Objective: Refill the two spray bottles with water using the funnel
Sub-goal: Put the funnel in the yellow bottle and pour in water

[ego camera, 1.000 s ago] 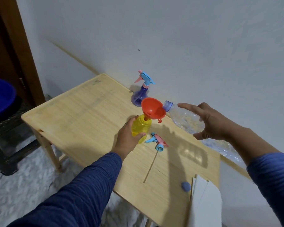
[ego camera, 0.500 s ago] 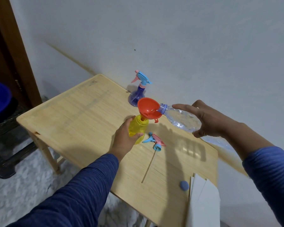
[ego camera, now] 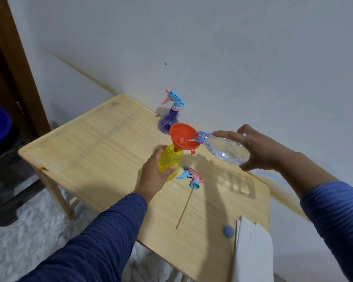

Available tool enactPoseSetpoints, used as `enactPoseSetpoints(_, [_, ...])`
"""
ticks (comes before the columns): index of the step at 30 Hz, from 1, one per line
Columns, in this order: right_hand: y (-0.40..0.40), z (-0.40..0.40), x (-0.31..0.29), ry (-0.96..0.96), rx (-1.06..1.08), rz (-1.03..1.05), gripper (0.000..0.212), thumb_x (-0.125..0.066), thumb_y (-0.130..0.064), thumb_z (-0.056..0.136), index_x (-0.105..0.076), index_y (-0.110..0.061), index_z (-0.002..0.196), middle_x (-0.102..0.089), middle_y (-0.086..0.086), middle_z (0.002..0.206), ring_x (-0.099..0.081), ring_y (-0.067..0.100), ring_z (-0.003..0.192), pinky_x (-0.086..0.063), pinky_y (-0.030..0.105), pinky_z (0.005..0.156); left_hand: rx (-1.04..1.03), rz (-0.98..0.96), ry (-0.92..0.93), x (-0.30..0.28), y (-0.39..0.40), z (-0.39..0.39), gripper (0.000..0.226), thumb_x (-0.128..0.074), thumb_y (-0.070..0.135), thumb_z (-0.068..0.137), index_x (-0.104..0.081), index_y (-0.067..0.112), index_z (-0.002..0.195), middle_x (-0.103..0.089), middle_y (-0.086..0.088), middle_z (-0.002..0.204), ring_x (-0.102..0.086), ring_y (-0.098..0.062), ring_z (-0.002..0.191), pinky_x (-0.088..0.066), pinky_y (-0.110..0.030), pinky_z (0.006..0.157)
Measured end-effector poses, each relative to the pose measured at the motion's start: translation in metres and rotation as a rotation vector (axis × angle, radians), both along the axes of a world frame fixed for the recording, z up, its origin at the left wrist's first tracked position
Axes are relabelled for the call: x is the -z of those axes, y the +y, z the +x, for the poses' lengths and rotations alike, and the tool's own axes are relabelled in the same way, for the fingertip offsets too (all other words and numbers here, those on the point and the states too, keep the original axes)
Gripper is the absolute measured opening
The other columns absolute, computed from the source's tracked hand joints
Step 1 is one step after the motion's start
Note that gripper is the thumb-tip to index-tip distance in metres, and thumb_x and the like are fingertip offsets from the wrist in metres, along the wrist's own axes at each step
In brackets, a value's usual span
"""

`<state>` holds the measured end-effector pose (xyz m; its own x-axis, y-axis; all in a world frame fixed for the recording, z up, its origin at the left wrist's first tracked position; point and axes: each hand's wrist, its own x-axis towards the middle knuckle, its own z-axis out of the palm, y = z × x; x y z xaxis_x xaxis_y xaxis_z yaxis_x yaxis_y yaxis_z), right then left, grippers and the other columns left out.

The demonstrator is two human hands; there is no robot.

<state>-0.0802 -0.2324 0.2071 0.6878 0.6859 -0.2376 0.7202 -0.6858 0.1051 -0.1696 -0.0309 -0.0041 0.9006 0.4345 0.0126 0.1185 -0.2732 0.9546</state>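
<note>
The yellow spray bottle (ego camera: pixel 170 163) stood upright on the bench (ego camera: pixel 102 147) with its head off and the red funnel (ego camera: pixel 183 137) seated in its neck, so the step in hand was the filling of the first of the two bottles. The left hand (ego camera: pixel 153 176) wrapped its grip around the yellow body to steady it, while the right hand (ego camera: pixel 257 148) curled its grip around a clear plastic water bottle (ego camera: pixel 222 148), tipped so that its open mouth lay over the funnel's rim and water ran into the cone. The next move probably called for a steady tilt, watching the level so the funnel did not overflow, then lifting the funnel across to the second bottle. Counted: two spray bottles, the yellow one and a purple spray bottle (ego camera: pixel 169 121) near the wall, trigger head on; one loose trigger head (ego camera: pixel 193 177) with its dip tube lying beside the yellow bottle; one funnel; one water bottle; one blue cap (ego camera: pixel 228 231) near the bench edge.
</note>
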Motion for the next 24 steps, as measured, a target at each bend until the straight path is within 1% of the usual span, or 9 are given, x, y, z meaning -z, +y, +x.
enactPoseSetpoints(4, [0.0, 0.001, 0.0, 0.003, 0.006, 0.007, 0.115, -0.08, -0.012, 0.067, -0.002, -0.071, 0.128, -0.033, -0.002, 0.11, -0.047, 0.023, 0.088, -0.048, 0.029, 0.072, 0.003, -0.001, 0.001, -0.001, 0.0, -0.002, 0.072, -0.075, 0.029, 0.077, -0.036, 0.031, 0.138, -0.049, 0.006, 0.136, -0.044, -0.016, 0.126, -0.041, -0.032, 0.099])
enactPoseSetpoints(8, [-0.001, 0.0, 0.003, 0.025, 0.029, 0.05, 0.116, -0.081, -0.012, 0.066, -0.003, -0.072, 0.128, -0.034, -0.002, 0.111, -0.048, 0.025, 0.092, -0.051, 0.035, 0.078, 0.003, 0.003, 0.009, -0.002, 0.0, -0.002, 0.072, -0.075, 0.03, 0.077, -0.036, 0.031, 0.138, -0.049, 0.006, 0.136, -0.045, -0.016, 0.126, -0.042, -0.035, 0.101])
enactPoseSetpoints(11, [-0.003, -0.001, 0.01, 0.054, 0.037, 0.113, 0.119, -0.082, -0.011, 0.064, -0.003, -0.074, 0.125, -0.035, -0.002, 0.111, -0.046, 0.025, 0.097, -0.051, 0.038, 0.082, 0.005, 0.004, 0.016, -0.003, 0.0, -0.002, 0.072, -0.075, 0.03, 0.077, -0.036, 0.032, 0.138, -0.048, 0.007, 0.136, -0.044, -0.016, 0.126, -0.043, -0.037, 0.102])
enactPoseSetpoints(14, [-0.008, -0.002, 0.017, 0.081, 0.062, 0.215, 0.117, -0.085, -0.014, 0.063, -0.005, -0.076, 0.123, -0.037, -0.001, 0.11, -0.047, 0.026, 0.098, -0.05, 0.039, 0.087, 0.006, -0.007, 0.015, -0.004, 0.0, -0.002, 0.072, -0.075, 0.029, 0.077, -0.036, 0.032, 0.137, -0.048, 0.007, 0.136, -0.044, -0.015, 0.126, -0.041, -0.034, 0.102])
enactPoseSetpoints(16, [-0.01, -0.004, 0.02, 0.105, 0.082, 0.306, 0.113, -0.085, -0.014, 0.064, -0.008, -0.074, 0.123, -0.039, 0.001, 0.109, -0.049, 0.026, 0.096, -0.049, 0.032, 0.087, 0.003, -0.006, 0.014, -0.004, 0.0, -0.003, 0.072, -0.076, 0.029, 0.077, -0.037, 0.033, 0.137, -0.049, 0.007, 0.135, -0.044, -0.014, 0.126, -0.04, -0.032, 0.1])
enactPoseSetpoints(18, [-0.012, -0.006, 0.022, 0.097, 0.096, 0.408, 0.111, -0.085, -0.014, 0.064, -0.011, -0.07, 0.124, -0.042, 0.005, 0.11, -0.052, 0.023, 0.094, -0.043, 0.02, 0.08, 0.001, -0.005, 0.008, -0.005, 0.0, -0.004, 0.071, -0.076, 0.028, 0.077, -0.038, 0.032, 0.137, -0.05, 0.007, 0.134, -0.045, -0.013, 0.124, -0.039, -0.029, 0.098])
enactPoseSetpoints(20, [-0.015, -0.008, 0.024, 0.071, 0.131, 0.508, 0.11, -0.085, -0.015, 0.062, -0.012, -0.067, 0.127, -0.044, 0.006, 0.113, -0.054, 0.017, 0.09, -0.036, 0.009, 0.074, 0.0, -0.012, 0.001, -0.007, 0.0, -0.005, 0.07, -0.076, 0.027, 0.076, -0.039, 0.032, 0.136, -0.052, 0.008, 0.13, -0.047, -0.012, 0.12, -0.039, -0.026, 0.095])
enactPoseSetpoints(22, [-0.02, -0.01, 0.026, 0.044, 0.17, 0.608, 0.109, -0.085, -0.018, 0.061, -0.015, -0.063, 0.13, -0.046, 0.006, 0.116, -0.054, 0.012, 0.088, -0.036, 0.009, 0.075, 0.0, -0.005, 0.005, -0.008, 0.0, -0.006, 0.068, -0.076, 0.028, 0.076, -0.04, 0.033, 0.134, -0.054, 0.009, 0.126, -0.048, -0.012, 0.117, -0.04, -0.027, 0.093])
enactPoseSetpoints(24, [-0.026, -0.013, 0.029, 0.008, 0.206, 0.696, 0.108, -0.085, -0.019, 0.061, -0.017, -0.059, 0.133, -0.047, 0.007, 0.117, -0.054, 0.014, 0.088, -0.039, 0.015, 0.077, -0.003, 0.004, 0.014, -0.009, 0.0, -0.006, 0.068, -0.075, 0.029, 0.076, -0.04, 0.034, 0.133, -0.054, 0.01, 0.125, -0.049, -0.013, 0.116, -0.043, -0.031, 0.095])
